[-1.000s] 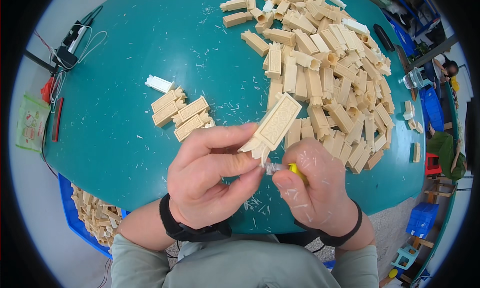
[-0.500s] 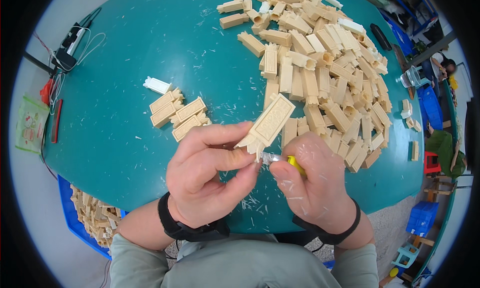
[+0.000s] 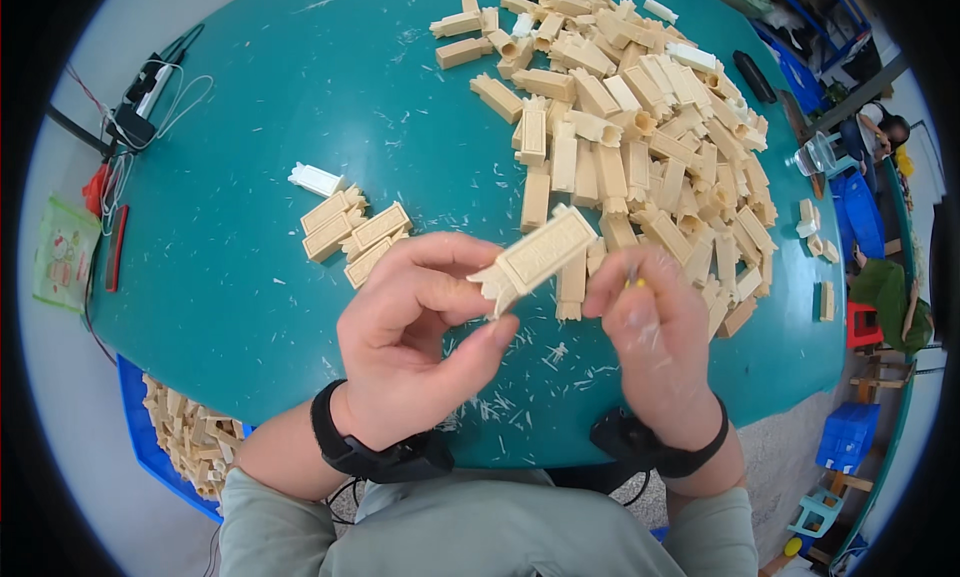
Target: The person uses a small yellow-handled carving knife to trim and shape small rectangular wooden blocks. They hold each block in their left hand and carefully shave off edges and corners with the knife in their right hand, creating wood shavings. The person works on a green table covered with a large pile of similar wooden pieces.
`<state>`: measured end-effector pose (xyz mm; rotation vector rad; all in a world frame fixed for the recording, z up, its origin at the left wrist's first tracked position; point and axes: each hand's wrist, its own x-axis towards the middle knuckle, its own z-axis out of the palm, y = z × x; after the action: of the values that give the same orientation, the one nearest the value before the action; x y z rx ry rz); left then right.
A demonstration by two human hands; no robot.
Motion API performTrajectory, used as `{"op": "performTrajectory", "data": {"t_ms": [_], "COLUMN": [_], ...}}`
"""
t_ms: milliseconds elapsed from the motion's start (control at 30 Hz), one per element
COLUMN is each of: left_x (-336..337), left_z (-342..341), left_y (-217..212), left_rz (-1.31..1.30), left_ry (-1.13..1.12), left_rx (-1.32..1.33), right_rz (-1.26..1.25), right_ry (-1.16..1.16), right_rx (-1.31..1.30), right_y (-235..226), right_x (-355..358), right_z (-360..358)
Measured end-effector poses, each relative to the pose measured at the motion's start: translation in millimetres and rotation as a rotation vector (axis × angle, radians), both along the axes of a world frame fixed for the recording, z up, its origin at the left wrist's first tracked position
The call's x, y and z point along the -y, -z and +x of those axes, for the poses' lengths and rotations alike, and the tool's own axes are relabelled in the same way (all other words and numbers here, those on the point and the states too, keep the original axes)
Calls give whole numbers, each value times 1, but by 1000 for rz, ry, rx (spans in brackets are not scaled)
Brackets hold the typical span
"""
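My left hand [image 3: 415,327] pinches a beige moulded block [image 3: 545,257] by its jagged, flared end, between thumb and fingers. The block's long side bears a raised pattern inside a frame and tilts up to the right. A short way to its right, my right hand [image 3: 655,312] is closed around a small knife [image 3: 640,281]. Only a bit of the knife's yellow handle and metal shows; the fingers cover the rest. The blade is apart from the block. Beyond my left hand lies a small group of similar blocks [image 3: 335,232], with a white one [image 3: 317,179] beside them.
A large heap of beige blocks [image 3: 600,167] covers the right of the green table [image 3: 220,307]. Pale shavings [image 3: 500,407] are scattered near me. A blue bin [image 3: 150,447] of pieces stands lower left. A power strip [image 3: 140,97] and cables lie at the left edge.
My right hand has drawn the knife away from the block's jagged end, to the right. In my left hand the block has tipped to a flatter angle.
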<state>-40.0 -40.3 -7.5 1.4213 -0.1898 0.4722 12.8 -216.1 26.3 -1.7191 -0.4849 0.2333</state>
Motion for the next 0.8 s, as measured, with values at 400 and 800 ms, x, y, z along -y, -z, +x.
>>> {"op": "performTrajectory", "data": {"t_ms": [400,800], "left_x": [3,-19], "left_z": [6,16], "left_y": [-4,5], "left_rz": [314,636], "left_ry": [-131,-130], "left_rx": [-21,-276], "right_rz": [113,120], "right_ry": [151,198], "right_rx": [10,-33], "right_y": [3,-3], "right_x": [-4,0], "right_z": [2,1]}}
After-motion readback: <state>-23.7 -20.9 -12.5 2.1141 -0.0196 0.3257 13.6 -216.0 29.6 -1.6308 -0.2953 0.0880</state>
